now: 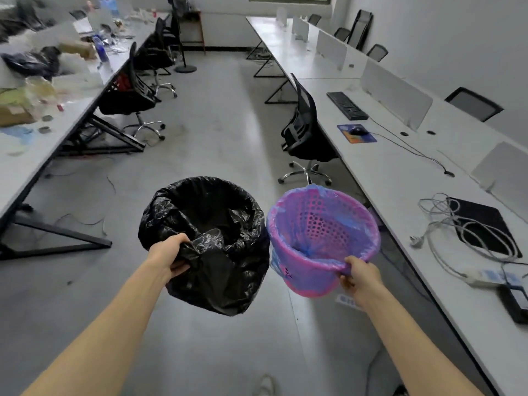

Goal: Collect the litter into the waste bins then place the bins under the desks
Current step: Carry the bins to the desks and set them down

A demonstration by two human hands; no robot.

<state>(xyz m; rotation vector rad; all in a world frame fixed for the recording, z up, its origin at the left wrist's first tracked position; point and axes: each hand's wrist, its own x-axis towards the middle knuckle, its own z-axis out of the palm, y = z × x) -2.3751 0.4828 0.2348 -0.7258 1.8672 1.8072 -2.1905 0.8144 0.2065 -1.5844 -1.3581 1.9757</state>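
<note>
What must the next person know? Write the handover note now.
Left hand grips the rim of the waste bin lined with a black plastic bag.
Right hand pinches the rim of the pink perforated plastic bin with a blue liner.
Both bins hang above the aisle floor.
Done: bins picked up.
To do: collect the litter piled on the left white desk, then set the bins under the desks.
</note>
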